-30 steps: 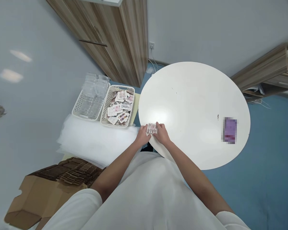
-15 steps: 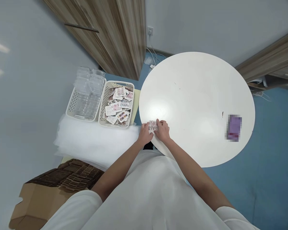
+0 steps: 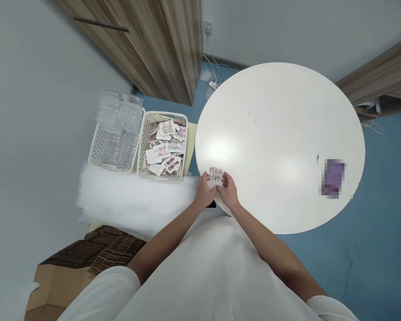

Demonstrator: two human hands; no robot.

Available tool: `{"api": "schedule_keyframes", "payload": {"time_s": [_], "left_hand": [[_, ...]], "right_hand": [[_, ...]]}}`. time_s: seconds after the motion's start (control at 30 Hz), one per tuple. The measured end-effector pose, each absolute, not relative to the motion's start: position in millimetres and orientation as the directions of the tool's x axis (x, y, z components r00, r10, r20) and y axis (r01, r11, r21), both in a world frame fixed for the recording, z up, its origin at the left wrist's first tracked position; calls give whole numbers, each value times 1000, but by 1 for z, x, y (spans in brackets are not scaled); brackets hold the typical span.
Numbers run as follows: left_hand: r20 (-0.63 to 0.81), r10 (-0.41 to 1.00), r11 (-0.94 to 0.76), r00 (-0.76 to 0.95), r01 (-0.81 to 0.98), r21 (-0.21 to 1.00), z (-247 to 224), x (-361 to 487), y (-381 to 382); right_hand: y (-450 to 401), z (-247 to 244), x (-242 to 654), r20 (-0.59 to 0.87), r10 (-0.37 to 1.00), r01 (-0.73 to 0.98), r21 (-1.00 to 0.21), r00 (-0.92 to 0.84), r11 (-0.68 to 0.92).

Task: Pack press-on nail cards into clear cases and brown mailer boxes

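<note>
Between my two hands, at the near left edge of the white round table [image 3: 280, 111], is a small card of shiny pinkish press-on nails [image 3: 215, 174]. My left hand [image 3: 204, 192] grips its left side, and my right hand [image 3: 228, 191] has its fingers closed on the right side. The nails face up, in two rows. To the left, a white basket [image 3: 140, 171] holds many similar cards with nails in different colours.
Another basket [image 3: 94, 151] at the far left holds clear plastic cases [image 3: 115, 120]. White foam sheets [image 3: 133, 196] lie in front of it, above brown cardboard [image 3: 60, 281]. A blurred purple item [image 3: 333, 178] rests on the table's right.
The nail card sits slightly further from my palms, with more of it showing. My fingers have shifted around its sides, and the camera view has moved a little.
</note>
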State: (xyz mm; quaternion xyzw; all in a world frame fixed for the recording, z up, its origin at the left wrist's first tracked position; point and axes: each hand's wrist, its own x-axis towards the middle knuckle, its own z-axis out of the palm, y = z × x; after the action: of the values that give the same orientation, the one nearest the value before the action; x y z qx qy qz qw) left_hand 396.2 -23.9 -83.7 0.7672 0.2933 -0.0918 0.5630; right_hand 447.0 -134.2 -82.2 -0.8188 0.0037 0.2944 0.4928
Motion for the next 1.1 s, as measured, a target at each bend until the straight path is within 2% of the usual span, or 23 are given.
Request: {"api": "schedule_keyframes", "payload": {"time_s": [0.47, 1.1], "left_hand": [[-391, 381, -188, 838, 484, 854, -89, 447, 5], [-358, 407, -166, 840, 454, 876, -90, 446, 3]], "right_hand": [[-96, -86, 491, -398, 256, -235, -838, 881, -493], [-98, -89, 490, -351, 279, -169, -840, 894, -516]]}}
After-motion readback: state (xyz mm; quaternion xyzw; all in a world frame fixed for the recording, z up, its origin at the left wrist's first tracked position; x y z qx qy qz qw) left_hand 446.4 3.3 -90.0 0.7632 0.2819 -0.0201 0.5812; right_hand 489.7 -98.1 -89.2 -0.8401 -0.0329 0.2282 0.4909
